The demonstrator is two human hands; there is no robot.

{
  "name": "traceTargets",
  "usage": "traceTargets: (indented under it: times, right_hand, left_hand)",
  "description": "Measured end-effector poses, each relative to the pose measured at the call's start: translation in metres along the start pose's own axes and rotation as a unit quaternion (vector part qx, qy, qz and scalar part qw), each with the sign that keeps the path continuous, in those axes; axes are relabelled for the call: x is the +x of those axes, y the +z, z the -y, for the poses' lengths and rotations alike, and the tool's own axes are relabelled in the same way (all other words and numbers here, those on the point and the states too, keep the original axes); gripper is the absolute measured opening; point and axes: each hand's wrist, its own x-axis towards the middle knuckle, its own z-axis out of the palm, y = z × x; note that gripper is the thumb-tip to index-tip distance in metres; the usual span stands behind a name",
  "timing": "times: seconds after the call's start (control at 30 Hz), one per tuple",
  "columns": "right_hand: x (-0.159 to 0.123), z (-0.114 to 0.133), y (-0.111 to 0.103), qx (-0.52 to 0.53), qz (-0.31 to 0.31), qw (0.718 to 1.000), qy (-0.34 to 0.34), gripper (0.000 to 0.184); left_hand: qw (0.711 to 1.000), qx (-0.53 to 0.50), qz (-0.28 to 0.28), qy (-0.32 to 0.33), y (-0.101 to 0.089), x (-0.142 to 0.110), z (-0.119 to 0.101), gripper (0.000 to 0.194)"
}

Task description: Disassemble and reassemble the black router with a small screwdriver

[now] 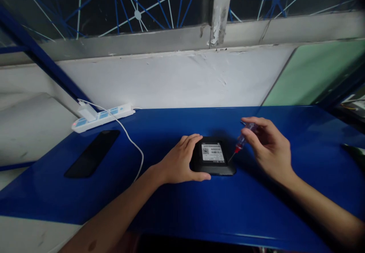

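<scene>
A flat black device (214, 168) with a white printed label (213, 152) facing up lies on the blue table. My left hand (182, 162) grips its left side, fingers at the far edge and thumb along the near edge. In my right hand (269, 146) is a screwdriver (242, 141) with a clear handle and a red collar, pinched between thumb and fingers. Its shaft slants down to the left, and the tip meets the device near its right near corner. Whether a screw sits under the tip is too small to tell.
A white power strip (107, 118) with a plugged-in charger (87, 111) stands at the back left. Its white cable (132, 143) curves across the blue table (176, 211) beside my left forearm. A black phone (92, 154) lies at left. Behind is a white wall (176, 80).
</scene>
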Motion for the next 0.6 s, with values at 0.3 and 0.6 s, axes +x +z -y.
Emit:
traceTargets:
  times: [0.3,0.6]
  right_hand:
    - [-0.0031,0.001,-0.0006,0.067,0.047,0.996,0.045,0.035]
    - [-0.0029,0.0008,-0.0015,0.066,0.044,0.995,0.065,0.035]
  left_hand:
    - [1.0,-0.006,0.009,-0.013,-0.003,0.0006,-0.0043,0.113]
    - [1.0,-0.006,-0.001,-0.002,-0.0023,-0.0002,-0.003,0.111]
